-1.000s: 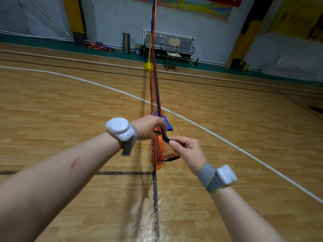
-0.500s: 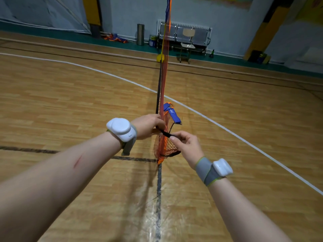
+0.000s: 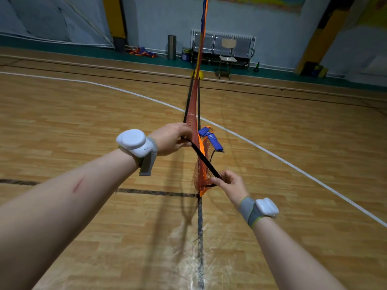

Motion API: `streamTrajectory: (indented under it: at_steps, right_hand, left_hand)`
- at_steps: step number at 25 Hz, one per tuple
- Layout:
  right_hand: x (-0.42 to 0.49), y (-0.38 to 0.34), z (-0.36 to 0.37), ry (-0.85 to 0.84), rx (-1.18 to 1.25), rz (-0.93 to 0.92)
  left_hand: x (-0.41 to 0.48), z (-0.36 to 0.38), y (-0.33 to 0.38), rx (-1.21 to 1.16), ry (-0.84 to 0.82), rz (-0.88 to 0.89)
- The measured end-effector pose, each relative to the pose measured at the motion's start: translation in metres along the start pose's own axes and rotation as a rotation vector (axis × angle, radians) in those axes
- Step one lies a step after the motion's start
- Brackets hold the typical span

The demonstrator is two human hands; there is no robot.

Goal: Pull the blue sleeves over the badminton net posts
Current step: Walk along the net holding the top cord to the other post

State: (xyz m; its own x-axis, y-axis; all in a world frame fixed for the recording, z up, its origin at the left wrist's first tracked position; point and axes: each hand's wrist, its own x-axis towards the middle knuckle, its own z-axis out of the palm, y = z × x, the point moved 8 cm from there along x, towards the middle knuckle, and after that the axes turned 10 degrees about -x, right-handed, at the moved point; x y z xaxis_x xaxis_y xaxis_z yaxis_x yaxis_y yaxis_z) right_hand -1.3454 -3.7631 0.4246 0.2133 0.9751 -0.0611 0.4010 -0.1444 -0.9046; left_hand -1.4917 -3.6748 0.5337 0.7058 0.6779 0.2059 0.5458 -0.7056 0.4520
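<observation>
Over open wooden floor (image 3: 83, 122), left hand (image 3: 170, 139) grips and right hand (image 3: 230, 185) pinches the black edge strip (image 3: 204, 161) of the net (image 3: 193, 114).

head cam | faces forward-down | near both forearms | along net (image 3: 193, 114)

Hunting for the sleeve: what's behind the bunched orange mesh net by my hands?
A blue fabric sleeve with white lettering hangs just beyond the bunched orange mesh net, near the left hand. The netting covers its near edge, so its attachment cannot be seen.
</observation>
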Motion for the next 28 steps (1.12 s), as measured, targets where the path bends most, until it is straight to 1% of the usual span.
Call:
streamTrajectory:
  at_steps: [3, 6, 10, 14, 17, 21, 24, 28]
  right_hand:
    - [-0.011, -0.008, 0.007, 0.001, 0.053, -0.027]
    - [-0.027, -0.026, 0.005, 0.050, 0.091, -0.077]
    - [-0.047, -0.059, 0.006, 0.054, 0.077, -0.177]
    - [-0.058, -0.073, 0.014, 0.042, 0.033, -0.232]
    - [-0.061, -0.068, 0.018, 0.037, 0.021, -0.222]
    - [-0.058, -0.055, 0.022, 0.054, 0.072, -0.167]
    - [-0.056, -0.052, 0.030, 0.034, 0.082, -0.153]
    - [-0.055, -0.051, 0.038, 0.022, 0.073, -0.149]
  left_hand:
    - [-0.016, -0.005, -0.023, 0.028, -0.038, -0.060]
    - [-0.023, -0.003, -0.038, 0.038, -0.064, -0.089]
    - [-0.021, 0.007, -0.033, 0.028, -0.102, -0.085]
    - [-0.024, 0.014, -0.020, -0.018, -0.110, -0.050]
    - [-0.032, 0.016, -0.002, -0.015, -0.136, -0.001]
    - [-0.048, 0.027, 0.019, 0.004, -0.193, 0.104]
    - [-0.056, 0.027, 0.022, -0.012, -0.210, 0.132]
    - [-0.061, 0.032, 0.020, -0.005, -0.291, 0.129]
